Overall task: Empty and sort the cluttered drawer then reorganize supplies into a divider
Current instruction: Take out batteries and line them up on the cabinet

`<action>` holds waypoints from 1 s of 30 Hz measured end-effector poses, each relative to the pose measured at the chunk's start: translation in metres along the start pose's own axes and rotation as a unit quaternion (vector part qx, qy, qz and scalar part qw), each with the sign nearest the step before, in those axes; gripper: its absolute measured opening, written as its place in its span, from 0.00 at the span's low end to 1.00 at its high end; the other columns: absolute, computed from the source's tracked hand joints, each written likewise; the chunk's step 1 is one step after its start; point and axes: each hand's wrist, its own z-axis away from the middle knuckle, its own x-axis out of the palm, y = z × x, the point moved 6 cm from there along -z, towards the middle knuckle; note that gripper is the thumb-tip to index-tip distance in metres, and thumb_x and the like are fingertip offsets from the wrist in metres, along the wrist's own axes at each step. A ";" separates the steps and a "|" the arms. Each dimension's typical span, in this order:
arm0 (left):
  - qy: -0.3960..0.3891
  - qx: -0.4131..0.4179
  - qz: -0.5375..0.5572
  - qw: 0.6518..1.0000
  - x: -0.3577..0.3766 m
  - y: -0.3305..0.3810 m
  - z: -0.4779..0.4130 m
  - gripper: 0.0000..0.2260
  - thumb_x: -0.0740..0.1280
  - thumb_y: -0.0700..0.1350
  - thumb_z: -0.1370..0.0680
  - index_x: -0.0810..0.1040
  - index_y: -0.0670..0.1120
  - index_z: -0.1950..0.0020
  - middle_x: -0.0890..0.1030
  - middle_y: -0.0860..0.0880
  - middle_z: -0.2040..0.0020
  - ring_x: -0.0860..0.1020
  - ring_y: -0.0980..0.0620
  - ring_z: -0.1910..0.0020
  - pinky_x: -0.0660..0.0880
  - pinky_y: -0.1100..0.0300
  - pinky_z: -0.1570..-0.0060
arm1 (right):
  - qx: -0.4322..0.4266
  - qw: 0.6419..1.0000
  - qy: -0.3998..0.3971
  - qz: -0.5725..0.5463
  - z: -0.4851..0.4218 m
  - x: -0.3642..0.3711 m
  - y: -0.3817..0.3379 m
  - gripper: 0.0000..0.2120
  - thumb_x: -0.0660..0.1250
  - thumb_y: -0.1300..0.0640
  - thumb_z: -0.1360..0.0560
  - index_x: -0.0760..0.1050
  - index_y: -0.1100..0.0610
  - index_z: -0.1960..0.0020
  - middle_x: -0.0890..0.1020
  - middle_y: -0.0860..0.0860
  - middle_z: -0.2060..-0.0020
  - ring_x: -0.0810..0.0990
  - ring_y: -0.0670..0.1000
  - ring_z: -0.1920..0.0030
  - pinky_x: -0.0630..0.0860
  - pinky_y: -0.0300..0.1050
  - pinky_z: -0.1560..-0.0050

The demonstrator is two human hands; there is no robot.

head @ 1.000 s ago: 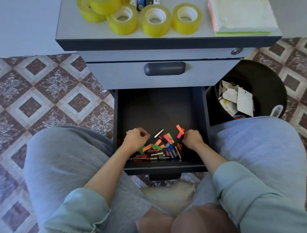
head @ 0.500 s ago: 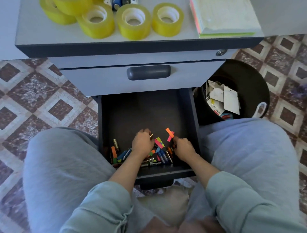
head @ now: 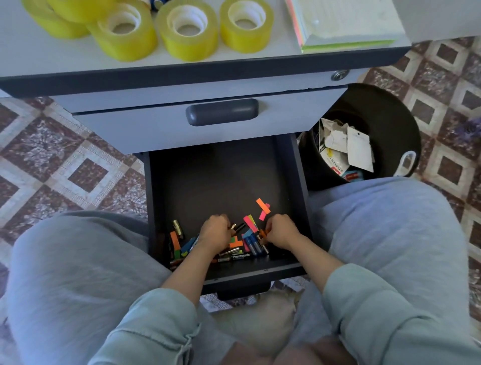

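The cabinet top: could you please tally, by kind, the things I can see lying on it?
Yellow tape rolls: 5, two cut off at the frame edge
Paper pad: 1
Small blue item, mostly cut off: 1
Total: 7

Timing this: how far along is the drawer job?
Done: yellow tape rolls and a paper pad sit on the grey cabinet top. In hand: left hand grips a battery, right hand pinches something orange. Left: batteries and coloured paper tabs in the black drawer; no divider visible.
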 end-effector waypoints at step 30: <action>0.190 0.093 0.458 0.864 -0.168 0.043 0.132 0.07 0.68 0.42 0.24 0.78 0.46 0.46 0.80 0.48 0.59 0.78 0.56 0.62 0.77 0.66 0.61 | -0.235 0.871 -0.069 -0.427 0.141 -0.132 -0.114 0.13 0.62 0.71 0.24 0.76 0.59 0.43 0.81 0.61 0.58 0.82 0.57 0.60 0.82 0.47 0.60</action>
